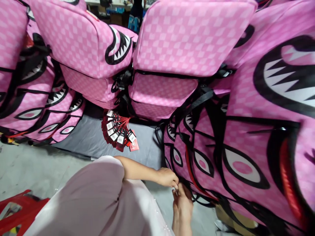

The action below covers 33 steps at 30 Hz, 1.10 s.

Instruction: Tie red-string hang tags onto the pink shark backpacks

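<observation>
My left hand (167,177) reaches across from the left with its fingers pinched together. Its fingertips meet those of my right hand (182,204), which comes up from the bottom edge, also closed. Whatever is between the fingers is too small to make out. Both hands are close beside the lower edge of a pink checkered backpack (180,172) in the right-hand row, near its dangling black straps (201,200). Up and left of the hands, a fanned bunch of dark hang tags (115,132) with red strings lies on the grey sheet (91,136).
Stacked pink backpacks (192,42) with shark-mouth prints rise in front. More backpacks (29,113) lean in a row at the left, and a large one (246,141) stands at the right. A red stool (23,209) is at the lower left; a cardboard box (236,219) is below the right row.
</observation>
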{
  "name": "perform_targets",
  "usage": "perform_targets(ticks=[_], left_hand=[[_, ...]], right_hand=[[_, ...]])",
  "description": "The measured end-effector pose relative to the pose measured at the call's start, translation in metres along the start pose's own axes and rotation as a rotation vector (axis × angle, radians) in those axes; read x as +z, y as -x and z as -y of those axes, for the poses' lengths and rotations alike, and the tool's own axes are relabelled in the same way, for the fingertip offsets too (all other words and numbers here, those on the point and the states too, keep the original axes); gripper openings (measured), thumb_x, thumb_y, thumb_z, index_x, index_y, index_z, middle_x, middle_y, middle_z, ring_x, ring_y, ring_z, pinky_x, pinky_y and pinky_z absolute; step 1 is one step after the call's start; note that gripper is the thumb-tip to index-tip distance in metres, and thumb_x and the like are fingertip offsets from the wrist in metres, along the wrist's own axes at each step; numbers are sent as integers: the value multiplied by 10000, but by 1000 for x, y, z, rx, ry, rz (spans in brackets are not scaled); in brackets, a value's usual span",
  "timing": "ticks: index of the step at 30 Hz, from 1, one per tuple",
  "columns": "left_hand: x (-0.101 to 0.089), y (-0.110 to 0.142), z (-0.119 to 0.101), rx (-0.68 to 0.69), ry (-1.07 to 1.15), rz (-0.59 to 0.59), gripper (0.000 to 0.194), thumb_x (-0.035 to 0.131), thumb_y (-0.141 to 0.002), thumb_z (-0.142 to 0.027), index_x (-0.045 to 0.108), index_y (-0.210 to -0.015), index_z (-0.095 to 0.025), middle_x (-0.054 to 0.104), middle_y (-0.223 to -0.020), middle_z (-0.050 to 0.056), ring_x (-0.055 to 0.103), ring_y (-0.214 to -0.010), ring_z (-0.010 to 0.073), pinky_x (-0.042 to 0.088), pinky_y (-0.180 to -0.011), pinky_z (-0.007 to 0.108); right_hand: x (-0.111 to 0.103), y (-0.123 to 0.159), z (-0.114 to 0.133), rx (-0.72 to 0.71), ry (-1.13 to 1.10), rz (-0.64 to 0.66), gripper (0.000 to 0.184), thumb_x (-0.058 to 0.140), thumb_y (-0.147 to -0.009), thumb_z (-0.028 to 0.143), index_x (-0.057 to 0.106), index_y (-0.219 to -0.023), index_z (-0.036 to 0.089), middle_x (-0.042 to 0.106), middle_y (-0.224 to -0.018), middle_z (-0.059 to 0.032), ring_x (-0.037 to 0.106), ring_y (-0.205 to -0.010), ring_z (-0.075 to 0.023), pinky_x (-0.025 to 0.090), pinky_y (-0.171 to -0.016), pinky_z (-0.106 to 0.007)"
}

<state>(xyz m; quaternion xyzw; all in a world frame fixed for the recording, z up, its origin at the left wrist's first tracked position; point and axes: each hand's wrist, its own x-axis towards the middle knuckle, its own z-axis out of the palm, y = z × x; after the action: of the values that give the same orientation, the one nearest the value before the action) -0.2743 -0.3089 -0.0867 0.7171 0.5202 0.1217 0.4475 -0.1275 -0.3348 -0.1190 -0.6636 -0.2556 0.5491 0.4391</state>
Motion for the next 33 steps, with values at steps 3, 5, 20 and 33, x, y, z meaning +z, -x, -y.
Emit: perform_targets(ticks=[3, 5, 20, 33], left_hand=[[-2, 0, -1, -39, 62, -3, 153, 622, -849, -321, 736, -902, -233, 744, -834, -19, 674, -847, 127, 419, -619, 201], [-3, -1, -2, -61, 72, 16, 166, 627, -852, -332, 731, -916, -220, 743, -818, -18, 677, -872, 128, 422, -635, 202], [-1, 7, -14, -75, -2, -52, 105, 632, -812, -268, 727, -826, -227, 741, -816, -1, 671, -854, 145, 421, -687, 211], [14, -15, -6, 9, 66, -144, 72, 546, -799, -156, 618, -797, -147, 649, -705, 15, 578, -658, 121, 341, -602, 209]], right_hand=[[1, 0, -1, 19, -50, 7, 451, 846, -468, 383, 623, -813, 196, 677, -704, 10, 612, -557, -126, 456, -474, -235], [0, 1, -2, 37, -66, 8, 460, 851, -452, 385, 624, -804, 195, 678, -707, 10, 615, -560, -123, 466, -481, -229], [6, 6, -7, -95, -70, -82, 419, 798, -477, 422, 673, -788, 170, 702, -764, -21, 606, -672, -147, 478, -649, -278], [16, 3, 5, -370, 20, -201, 190, 647, -653, 361, 681, -710, 183, 690, -739, -38, 594, -714, -184, 461, -713, -298]])
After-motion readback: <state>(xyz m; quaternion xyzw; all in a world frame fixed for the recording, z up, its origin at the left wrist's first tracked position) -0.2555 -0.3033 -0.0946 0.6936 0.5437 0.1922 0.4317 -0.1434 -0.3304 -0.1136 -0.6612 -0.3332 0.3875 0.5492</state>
